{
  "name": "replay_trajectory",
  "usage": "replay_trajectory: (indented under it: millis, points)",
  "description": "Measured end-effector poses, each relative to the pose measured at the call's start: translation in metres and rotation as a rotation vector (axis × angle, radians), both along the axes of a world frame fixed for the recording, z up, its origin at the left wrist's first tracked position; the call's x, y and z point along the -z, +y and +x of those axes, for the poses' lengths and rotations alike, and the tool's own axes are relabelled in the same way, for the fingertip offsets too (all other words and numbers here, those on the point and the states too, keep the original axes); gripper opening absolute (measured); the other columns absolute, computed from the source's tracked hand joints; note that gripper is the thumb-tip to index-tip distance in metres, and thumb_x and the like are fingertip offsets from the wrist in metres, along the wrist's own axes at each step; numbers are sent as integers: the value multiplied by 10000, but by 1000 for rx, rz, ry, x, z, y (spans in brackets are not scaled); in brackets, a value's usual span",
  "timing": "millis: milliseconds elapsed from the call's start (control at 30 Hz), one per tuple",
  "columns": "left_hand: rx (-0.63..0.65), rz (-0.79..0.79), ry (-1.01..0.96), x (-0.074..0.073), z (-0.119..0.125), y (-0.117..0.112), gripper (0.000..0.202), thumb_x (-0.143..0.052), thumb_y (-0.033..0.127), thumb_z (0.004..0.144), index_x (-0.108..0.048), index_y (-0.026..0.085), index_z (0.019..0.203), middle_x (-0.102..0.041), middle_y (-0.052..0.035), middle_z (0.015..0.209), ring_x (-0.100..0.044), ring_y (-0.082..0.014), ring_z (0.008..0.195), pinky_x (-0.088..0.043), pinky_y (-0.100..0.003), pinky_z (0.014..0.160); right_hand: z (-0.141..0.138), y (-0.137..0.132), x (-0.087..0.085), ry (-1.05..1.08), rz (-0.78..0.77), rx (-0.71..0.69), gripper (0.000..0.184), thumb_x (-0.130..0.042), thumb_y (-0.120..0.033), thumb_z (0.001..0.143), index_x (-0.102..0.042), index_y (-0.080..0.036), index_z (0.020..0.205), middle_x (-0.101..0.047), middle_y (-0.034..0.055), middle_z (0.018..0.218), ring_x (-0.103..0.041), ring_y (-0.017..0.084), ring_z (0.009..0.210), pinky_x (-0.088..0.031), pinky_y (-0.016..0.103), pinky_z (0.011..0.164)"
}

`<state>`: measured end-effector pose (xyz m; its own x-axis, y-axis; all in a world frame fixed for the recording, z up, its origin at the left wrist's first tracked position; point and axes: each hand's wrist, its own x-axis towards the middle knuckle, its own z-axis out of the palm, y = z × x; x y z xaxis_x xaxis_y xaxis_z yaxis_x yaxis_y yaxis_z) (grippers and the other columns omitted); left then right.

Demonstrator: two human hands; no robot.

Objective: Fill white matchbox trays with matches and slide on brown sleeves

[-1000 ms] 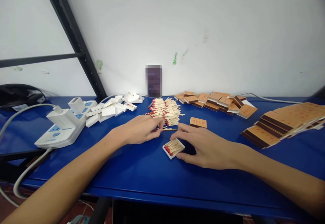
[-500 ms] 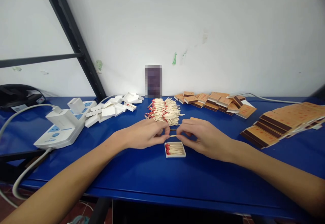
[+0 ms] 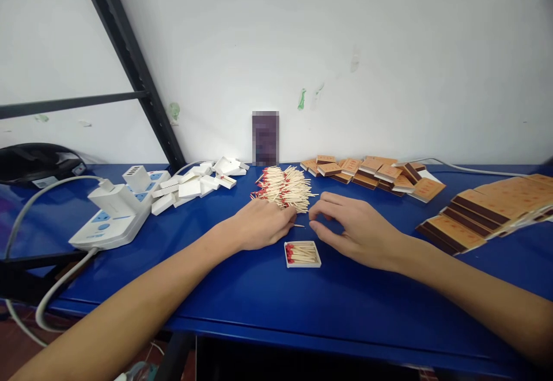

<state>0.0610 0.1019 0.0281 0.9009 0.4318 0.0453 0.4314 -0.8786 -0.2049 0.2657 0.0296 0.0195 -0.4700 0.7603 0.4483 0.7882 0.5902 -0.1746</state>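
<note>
My left hand (image 3: 266, 223) is closed at the near edge of a pile of red-headed matches (image 3: 287, 188). A single match (image 3: 299, 225) sticks out from its pinched fingertips; the head end is hidden by the fingers. To the right, my right hand (image 3: 352, 231) hovers with thumb and fingers curved and apart, nothing visible between them. Just in front of both hands lies a small white matchbox tray (image 3: 319, 263), holding a layer of matches with their red heads to the left.
White empty trays (image 3: 190, 188) lie heaped at the back left, beside a power strip (image 3: 129, 228) with plugs and cables. Orange matchbox sleeves (image 3: 374, 166) are piled at the back right, with more flattened ones (image 3: 488, 208) at far right. A pixelated dark panel (image 3: 265, 139) stands against the wall.
My right hand has opened and drawn away from the left one, letting go of the match end. The left fingers have closed in more tightly. The view has shifted slightly.
</note>
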Motion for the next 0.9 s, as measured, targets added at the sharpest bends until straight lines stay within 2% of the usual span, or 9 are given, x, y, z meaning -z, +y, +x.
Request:
replay_trajectory:
  millis: [133, 233, 400, 500, 600, 733, 900]
  points:
    - [39, -76, -60, 1, -5, -2, 177, -375, 281, 994, -516, 174, 1008, -657, -37, 804, -623, -193, 678, -373, -288, 561, 1, 7, 7, -40, -33, 25, 109, -525, -246, 914, -614, -204, 960, -600, 29, 860, -548, 161, 722, -393, 270, 627]
    - [53, -141, -131, -1, -8, -4, 175, -362, 276, 995, -510, 182, 1003, -631, -14, 745, -577, -165, 622, -335, -275, 553, 1, 8, 9, -38, -59, -5, 124, -509, -238, 927, -628, -204, 915, -595, 26, 850, -542, 150, 705, -394, 265, 629]
    - [64, -302, -212, -15, -19, 0, 246, -364, 321, 994, -560, 182, 942, -576, 24, 637, -493, -123, 548, -321, -255, 555, -2, 1, 4, -1, -79, -82, 145, -489, -211, 925, -607, -191, 843, -568, 18, 805, -500, 132, 658, -371, 267, 618]
    - [5, -207, -217, -20, -28, 10, 254, -401, 314, 963, -608, 179, 905, -567, 19, 605, -490, -124, 540, -305, -264, 557, -4, -5, 0, 41, -128, -172, 135, -502, -187, 904, -586, -188, 799, -554, 9, 774, -485, 125, 656, -364, 259, 613]
    - [-32, -95, -166, -18, -32, 17, 233, -482, 363, 921, -638, 190, 920, -582, 6, 603, -509, -144, 553, -262, -281, 542, -5, -8, -2, 51, -188, -211, 141, -516, -195, 892, -586, -184, 770, -550, 9, 766, -487, 119, 648, -359, 255, 597]
    - [-17, -47, -80, -10, -30, 20, 200, -506, 353, 913, -636, 203, 890, -589, -3, 605, -515, -159, 561, -214, -290, 525, -4, -8, -2, 53, -133, -163, 202, -499, -279, 927, -597, -183, 779, -554, 13, 755, -487, 129, 647, -351, 275, 610]
    - [-28, -65, -48, -6, -27, 18, 151, -472, 268, 925, -600, 194, 899, -597, -3, 630, -517, -158, 567, -227, -287, 525, -4, -4, 0, 89, -51, -83, 178, -478, -266, 936, -588, -187, 821, -571, 13, 753, -505, 139, 666, -358, 276, 622]
